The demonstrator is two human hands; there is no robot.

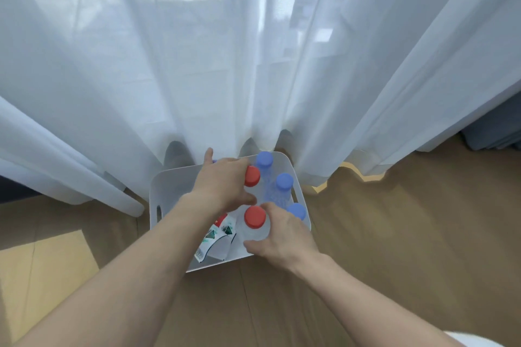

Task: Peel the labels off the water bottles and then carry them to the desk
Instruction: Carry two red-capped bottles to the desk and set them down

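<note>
A white plastic bin (162, 191) stands on the wooden floor (394, 220), its far side touching the hem of a sheer white curtain (197, 65); it holds upright clear water bottles and some loose labels. Three blue-capped bottles (284, 182) stand in a row along the bin's right wall, close together; two red-capped ones stand just to their left, one behind the other.

The left hand (222, 183) reaches in from above and is curled round the far red-capped bottle (251, 175), fingers over its far side and thumb on its near side, with one finger sticking out toward the curtain. The right hand (282, 236) grips the near red-capped bottle (255, 217) by the shoulder, thumb in front and fingers wrapped behind; this bottle's clear body shows no label. Both bottles stand inside the bin.

The peeled labels (217, 236), white with red and green print, lie curled in the near-left part of the bin, partly under the left forearm, just beside the near red-capped bottle; a slot handle shows in the bin's left wall.
</note>
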